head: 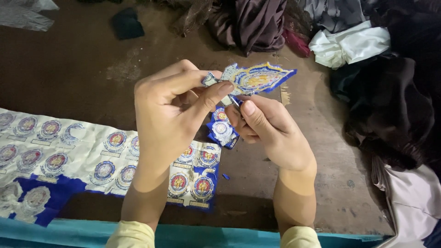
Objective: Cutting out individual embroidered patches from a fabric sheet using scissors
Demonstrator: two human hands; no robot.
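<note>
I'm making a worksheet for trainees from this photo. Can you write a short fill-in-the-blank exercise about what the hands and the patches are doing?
1. The left hand pinches an embroidered patch whose border is ____ in colour.
2. The white sheet of uncut patches lies on the ____ side of the table.
3. Under the right hand, a small ____ of cut patches rests on the table.
4. Both sleeves are pale ____.

Missing words: blue; left; pile; yellow

Left hand [172, 108] pinching; right hand [264, 126] pinching.
</note>
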